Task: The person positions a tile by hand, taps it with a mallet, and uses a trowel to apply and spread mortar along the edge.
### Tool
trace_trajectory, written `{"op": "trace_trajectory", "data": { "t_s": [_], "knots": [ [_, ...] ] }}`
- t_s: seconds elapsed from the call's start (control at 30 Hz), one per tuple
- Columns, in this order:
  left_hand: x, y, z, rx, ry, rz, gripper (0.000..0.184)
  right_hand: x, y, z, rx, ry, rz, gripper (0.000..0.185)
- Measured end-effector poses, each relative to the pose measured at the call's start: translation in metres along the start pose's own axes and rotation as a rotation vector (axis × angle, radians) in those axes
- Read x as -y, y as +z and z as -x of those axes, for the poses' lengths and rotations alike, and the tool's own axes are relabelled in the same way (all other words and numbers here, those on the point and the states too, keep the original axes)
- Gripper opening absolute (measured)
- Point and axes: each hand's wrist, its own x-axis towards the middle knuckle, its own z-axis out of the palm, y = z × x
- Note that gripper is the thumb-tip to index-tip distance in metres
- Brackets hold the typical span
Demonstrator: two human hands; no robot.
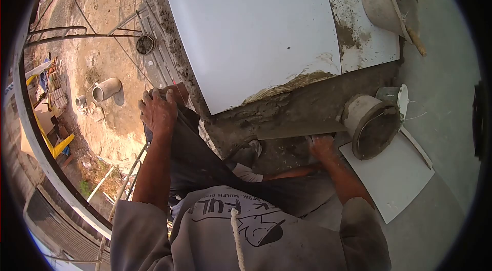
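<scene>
My left hand (160,112) lies over my bent knee, in dark trousers (202,153), with its fingers spread. Just beyond it is a reddish-brown block-like thing (178,93). My right hand (322,147) is closed at the right end of a long, straight grey strip (300,130) along the edge of wet mortar (277,109). What its fingers grip is mostly hidden. Below, another person's forearm (294,172) with a light sleeve (246,172) reaches in from under my leg. A mortar-stained bucket (356,112) stands right of my right hand.
A large white board (256,30) covers the surface ahead, its lower edge smeared with mortar. Another bucket (382,4) with a wooden handle (416,43) lies at upper right. A white sheet (387,173) lies at right. Scaffold rails (77,35) and a drop to the ground are at left.
</scene>
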Motion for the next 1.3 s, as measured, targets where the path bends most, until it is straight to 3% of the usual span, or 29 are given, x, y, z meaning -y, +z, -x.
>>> {"op": "trace_trajectory", "data": {
  "t_s": [0.07, 0.17, 0.23, 0.27, 0.33, 0.37, 0.43, 0.57, 0.63, 0.87, 1.07, 1.27, 1.3],
  "knots": [
    [-0.003, 0.0, 0.0, 0.006, 0.007, -0.004, 0.051, 0.018, -0.002, -0.008, -0.074, -0.107, 0.013, 0.028],
    [-0.003, 0.0, 0.0, -0.014, 0.0, -0.019, 0.052, 0.04, 0.009, -0.031, 0.053, -0.185, 0.014, 0.025],
    [-0.006, -0.001, -0.003, -0.025, 0.004, -0.034, 0.052, 0.052, 0.024, -0.041, -0.163, -0.139, -0.128, 0.025],
    [-0.006, -0.001, -0.003, -0.025, 0.001, -0.03, 0.052, 0.051, 0.028, -0.039, -0.156, -0.131, -0.134, 0.025],
    [-0.009, 0.0, -0.002, -0.017, 0.008, -0.025, 0.053, 0.047, 0.008, -0.039, 0.155, -0.146, -0.163, 0.028],
    [-0.01, 0.0, -0.003, -0.006, 0.002, -0.034, 0.053, 0.041, 0.009, -0.036, 0.152, -0.141, -0.161, 0.028],
    [-0.012, -0.001, -0.006, 0.0, -0.01, -0.048, 0.053, 0.034, 0.005, -0.033, -0.26, -0.298, -0.18, 0.029],
    [-0.013, 0.002, -0.004, 0.007, 0.002, -0.053, 0.053, 0.043, -0.022, -0.062, -0.197, -0.185, -0.17, 0.025],
    [-0.014, 0.003, -0.005, -0.01, -0.002, -0.053, 0.053, 0.051, -0.022, -0.092, 0.017, -0.138, -0.106, 0.022],
    [-0.015, 0.007, 0.003, -0.042, 0.01, -0.081, 0.053, 0.048, -0.042, -0.111, -0.035, -0.227, -0.254, 0.024],
    [-0.008, 0.007, 0.007, -0.011, -0.01, -0.077, 0.05, 0.041, -0.014, -0.103, -0.012, -0.271, -0.22, 0.021],
    [0.001, 0.015, 0.009, -0.066, 0.021, -0.072, 0.05, 0.054, -0.008, -0.063, 0.027, -0.058, -0.156, 0.016],
    [-0.001, 0.015, 0.009, -0.066, 0.025, -0.069, 0.05, 0.051, -0.009, -0.056, -0.207, -0.123, -0.189, 0.019]
  ]
}}
